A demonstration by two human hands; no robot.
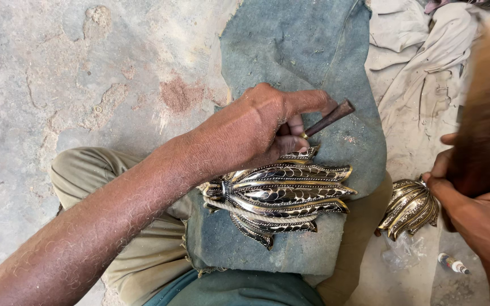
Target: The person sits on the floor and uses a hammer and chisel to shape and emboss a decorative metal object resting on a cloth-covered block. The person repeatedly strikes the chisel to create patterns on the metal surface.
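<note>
metal leaf piece (282,195) lies on cloth (307,62), tube (453,263) right.

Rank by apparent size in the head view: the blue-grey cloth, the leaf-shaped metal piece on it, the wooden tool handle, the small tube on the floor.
1. blue-grey cloth
2. leaf-shaped metal piece
3. wooden tool handle, partly hidden in the hand
4. small tube

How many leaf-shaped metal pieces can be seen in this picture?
2. One metal piece lies on the blue cloth, under the left hand. The other is at the right, in another person's hand. More may be hidden.
</note>
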